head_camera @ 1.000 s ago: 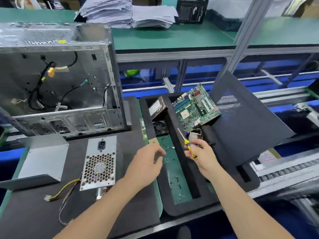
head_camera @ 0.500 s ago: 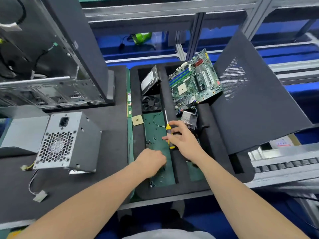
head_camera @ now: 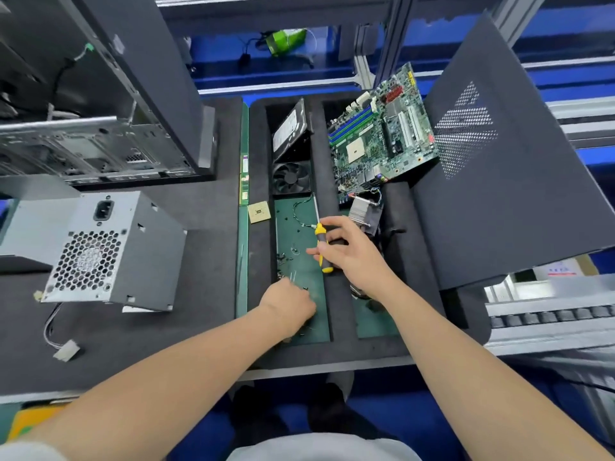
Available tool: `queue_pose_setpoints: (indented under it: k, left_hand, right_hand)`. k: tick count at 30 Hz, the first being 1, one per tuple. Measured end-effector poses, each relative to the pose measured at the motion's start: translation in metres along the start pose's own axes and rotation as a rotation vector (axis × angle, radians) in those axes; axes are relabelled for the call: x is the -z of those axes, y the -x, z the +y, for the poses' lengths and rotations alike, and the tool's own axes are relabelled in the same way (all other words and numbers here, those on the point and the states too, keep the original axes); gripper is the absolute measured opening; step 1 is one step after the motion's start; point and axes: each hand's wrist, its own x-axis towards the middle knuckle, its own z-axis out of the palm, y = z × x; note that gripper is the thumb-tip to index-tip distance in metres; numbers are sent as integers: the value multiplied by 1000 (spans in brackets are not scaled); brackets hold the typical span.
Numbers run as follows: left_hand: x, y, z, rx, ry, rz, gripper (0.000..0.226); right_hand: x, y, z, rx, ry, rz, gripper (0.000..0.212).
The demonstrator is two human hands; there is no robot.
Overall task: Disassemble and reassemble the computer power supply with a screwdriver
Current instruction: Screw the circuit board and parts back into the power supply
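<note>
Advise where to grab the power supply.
Probably take the power supply by its plain side walls, coming from the right, where a solid wall shows unobstructed. The grille-and-socket face offers only holes, and the cable trails off its near left corner, so stay off that end.

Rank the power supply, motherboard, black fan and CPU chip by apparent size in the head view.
1. power supply
2. motherboard: close to the supply, which sits nearer the camera, so this order is unsure
3. fan
4. CPU chip, clearly smallest

Black bench mat (head_camera: 186,207) w/ PSU (head_camera: 100,251), PC case (head_camera: 100,111), foam tray (head_camera: 332,352)
</note>
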Motion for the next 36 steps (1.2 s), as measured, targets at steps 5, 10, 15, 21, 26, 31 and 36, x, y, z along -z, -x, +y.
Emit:
queue_pose_setpoints:
  k: [5, 10, 15, 21, 26, 31, 36]
  left_hand:
    - [11, 1, -14, 70, 284, 41, 21]
    - [39, 15, -60, 124, 589, 174, 57]
    - [37, 30, -98, 267, 668, 473, 56]
    - [18, 44, -107, 260, 788, 597, 47]
    - [4, 54, -115, 314, 846, 701, 51]
    - [-4, 57, -118, 324, 855, 723, 49]
    - [-13, 57, -116, 364, 908, 812, 48]
  right_hand:
    - [1, 1, 0, -4, -18, 2, 34]
    - [-1, -1, -1, -30, -53, 6, 35]
    - [0, -1, -5, -41, -74, -2, 35]
    - [-2, 2, -10, -53, -133, -1, 34]
    - [-2, 1, -11, -54, -147, 1, 34]
    - [-2, 1, -11, -55, -158, -1, 33]
    - [-2, 2, -12, -59, -146, 0, 35]
